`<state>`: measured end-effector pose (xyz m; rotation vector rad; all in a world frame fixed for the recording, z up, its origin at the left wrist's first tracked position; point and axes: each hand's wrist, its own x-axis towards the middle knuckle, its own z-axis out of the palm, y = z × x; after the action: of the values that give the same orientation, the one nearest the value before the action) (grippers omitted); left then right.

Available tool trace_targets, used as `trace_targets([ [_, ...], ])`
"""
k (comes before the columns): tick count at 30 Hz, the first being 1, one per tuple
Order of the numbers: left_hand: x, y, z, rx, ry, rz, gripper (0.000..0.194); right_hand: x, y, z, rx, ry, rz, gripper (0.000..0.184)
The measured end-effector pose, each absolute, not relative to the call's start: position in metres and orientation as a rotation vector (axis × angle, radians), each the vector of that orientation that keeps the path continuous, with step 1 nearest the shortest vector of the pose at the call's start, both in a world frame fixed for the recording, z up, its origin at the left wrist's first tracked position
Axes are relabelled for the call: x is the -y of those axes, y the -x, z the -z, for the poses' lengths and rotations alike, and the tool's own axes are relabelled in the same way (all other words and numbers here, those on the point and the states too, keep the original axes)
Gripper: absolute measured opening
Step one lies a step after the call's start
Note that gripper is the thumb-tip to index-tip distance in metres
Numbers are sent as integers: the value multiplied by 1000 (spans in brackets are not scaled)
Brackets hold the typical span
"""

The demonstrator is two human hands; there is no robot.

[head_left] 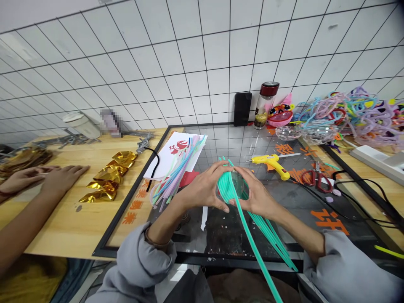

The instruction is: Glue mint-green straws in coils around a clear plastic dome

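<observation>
Between my two hands is a round, clear plastic ball point(239, 182) with teal pipe cleaners point(224, 187) lying side by side over its left part. My left hand point(206, 185) curves round the left side, fingers on top and thumb below. From the right, my right hand point(257, 193) cups the ball in the same way. One teal strand runs over the front and down toward me, while several more trail out under my right hand. A bundle of pastel pipe cleaners point(179, 172) lies on white paper left of my hands.
Right of my hands lie a yellow glue gun point(271, 164) and red-handled scissors point(318, 179). Behind stand a phone point(242, 109), a bottle point(264, 105) and a heap of coloured pipe cleaners point(350, 113). At left, another person's hands point(58, 181) rest near gold foil point(110, 176).
</observation>
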<state>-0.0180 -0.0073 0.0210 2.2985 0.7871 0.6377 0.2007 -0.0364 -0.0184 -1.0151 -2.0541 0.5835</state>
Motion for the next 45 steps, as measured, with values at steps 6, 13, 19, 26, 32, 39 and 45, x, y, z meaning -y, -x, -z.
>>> trace_targets([
  [6,12,14,-21,-863,-2370,-632,102,36,-200,17,2021,1041,-622,84],
  [13,12,10,-15,-813,-2385,-723,90,35,-198,20,1977,1021,-648,81],
  [19,10,8,-11,-856,-2201,-861,89,34,-204,17,1821,1043,-919,91],
  [26,2,11,-4,-811,-1496,-1010,97,34,-210,17,1513,960,-1030,70],
  [32,4,-2,4,-720,-1114,-1072,87,45,-204,13,1886,1001,-265,67],
  [39,12,-15,1,-612,-942,-1126,69,54,-179,9,2090,1088,206,68],
  [45,15,-15,-6,-490,-867,-1080,74,51,-186,13,1996,1131,89,68],
])
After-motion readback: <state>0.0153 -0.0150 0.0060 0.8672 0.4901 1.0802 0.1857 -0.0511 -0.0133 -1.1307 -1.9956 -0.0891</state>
